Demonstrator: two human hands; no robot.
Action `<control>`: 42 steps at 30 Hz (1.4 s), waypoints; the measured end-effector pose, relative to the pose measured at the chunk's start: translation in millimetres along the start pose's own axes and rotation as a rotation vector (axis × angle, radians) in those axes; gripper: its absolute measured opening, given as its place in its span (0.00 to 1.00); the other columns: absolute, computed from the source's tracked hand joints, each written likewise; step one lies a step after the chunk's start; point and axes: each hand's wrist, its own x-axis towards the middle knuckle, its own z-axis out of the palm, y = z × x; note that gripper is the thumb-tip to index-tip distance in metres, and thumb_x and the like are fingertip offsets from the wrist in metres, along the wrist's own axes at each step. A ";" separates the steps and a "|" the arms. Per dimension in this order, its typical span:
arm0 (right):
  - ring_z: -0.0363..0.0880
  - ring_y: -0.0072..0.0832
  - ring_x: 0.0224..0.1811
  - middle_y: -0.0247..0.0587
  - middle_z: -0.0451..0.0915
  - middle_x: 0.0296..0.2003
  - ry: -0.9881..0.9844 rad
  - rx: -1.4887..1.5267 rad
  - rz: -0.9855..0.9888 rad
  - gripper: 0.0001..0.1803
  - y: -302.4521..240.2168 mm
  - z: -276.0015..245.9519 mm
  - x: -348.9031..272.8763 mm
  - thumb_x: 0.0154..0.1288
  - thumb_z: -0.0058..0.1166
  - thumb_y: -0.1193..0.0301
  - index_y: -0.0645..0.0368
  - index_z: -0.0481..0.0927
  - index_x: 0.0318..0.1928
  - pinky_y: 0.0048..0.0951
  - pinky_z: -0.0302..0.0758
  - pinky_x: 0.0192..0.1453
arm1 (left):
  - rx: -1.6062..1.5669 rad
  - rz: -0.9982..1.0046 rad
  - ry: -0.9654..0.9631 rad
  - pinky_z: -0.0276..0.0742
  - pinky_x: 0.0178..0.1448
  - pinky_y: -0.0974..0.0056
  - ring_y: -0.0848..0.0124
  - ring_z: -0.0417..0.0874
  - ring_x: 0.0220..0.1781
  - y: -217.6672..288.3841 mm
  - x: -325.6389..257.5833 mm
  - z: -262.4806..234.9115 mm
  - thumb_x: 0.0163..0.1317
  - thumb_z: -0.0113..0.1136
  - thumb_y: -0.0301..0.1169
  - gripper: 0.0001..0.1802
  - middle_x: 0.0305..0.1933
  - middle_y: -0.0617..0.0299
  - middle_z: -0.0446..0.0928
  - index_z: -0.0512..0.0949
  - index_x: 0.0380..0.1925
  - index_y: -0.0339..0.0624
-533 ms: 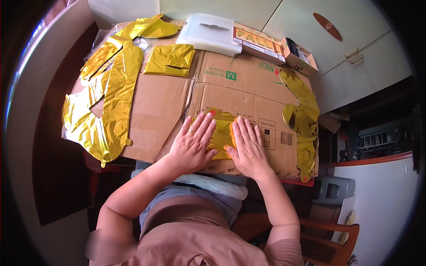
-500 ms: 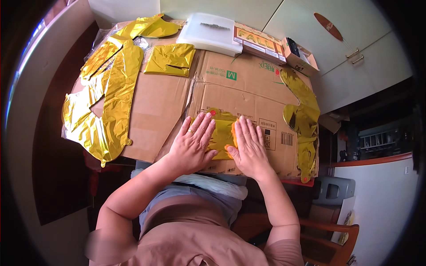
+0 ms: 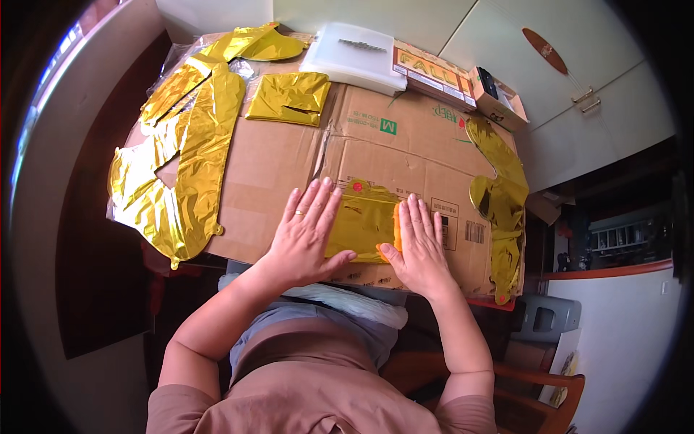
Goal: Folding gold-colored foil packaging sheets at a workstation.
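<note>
Both hands lie flat on a gold foil piece (image 3: 363,220) near the front edge of the cardboard (image 3: 289,166). The left hand (image 3: 307,235) presses its left part, fingers straight and slightly spread, pointing to 1 o'clock, thumb out along the foil's near edge. The right hand (image 3: 419,242) covers the foil's right edge, fingers straight and close together, pointing to 12 o'clock; a strip of orange (image 3: 397,226) shows just beside its index finger, but I cannot tell what it is. Neither hand grips anything; the foil shows bare between them.

On the cardboard, a small green square mark sits at 12 o'clock from the foil and a black-and-white label at 3 o'clock, half under the right hand. At 10 o'clock, a large crumpled gold sheet (image 3: 181,152) hangs off the left edge. A smaller folded gold piece (image 3: 289,98) lies at 11 o'clock. A white flat box (image 3: 354,58) and an orange-and-yellow packet (image 3: 434,72) sit at 12 o'clock, with an open carton (image 3: 499,98) at 1 o'clock. A long gold strip (image 3: 502,202) drapes the right edge at 3 o'clock, its lower end cut off from view.
</note>
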 end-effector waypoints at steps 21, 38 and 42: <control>0.46 0.57 0.83 0.57 0.51 0.80 0.068 0.068 -0.170 0.42 -62.9 14.7 15.0 0.74 0.51 0.44 0.49 0.58 0.80 0.65 0.39 0.82 | -0.196 0.043 0.061 0.54 0.82 0.39 0.48 0.63 0.80 -0.7 -86.1 -21.2 0.58 0.73 0.41 0.32 0.75 0.51 0.69 0.78 0.63 0.46; 0.75 0.25 0.39 0.36 0.77 0.37 -0.164 0.672 0.249 0.24 30.6 -48.2 61.6 0.55 0.77 0.67 0.62 0.80 0.49 0.30 0.78 0.48 | -1.628 -0.676 -0.212 0.79 0.61 0.66 0.75 0.83 0.58 46.8 -97.0 -0.1 0.77 0.59 0.33 0.23 0.61 0.57 0.81 0.72 0.67 0.33; 0.76 0.24 0.38 0.36 0.77 0.36 -0.211 0.589 0.311 0.25 36.8 -50.9 59.8 0.54 0.78 0.65 0.61 0.79 0.47 0.29 0.78 0.46 | -1.762 -0.715 -0.291 0.78 0.63 0.65 0.72 0.82 0.60 49.6 -91.4 8.0 0.77 0.58 0.34 0.25 0.63 0.56 0.80 0.71 0.69 0.35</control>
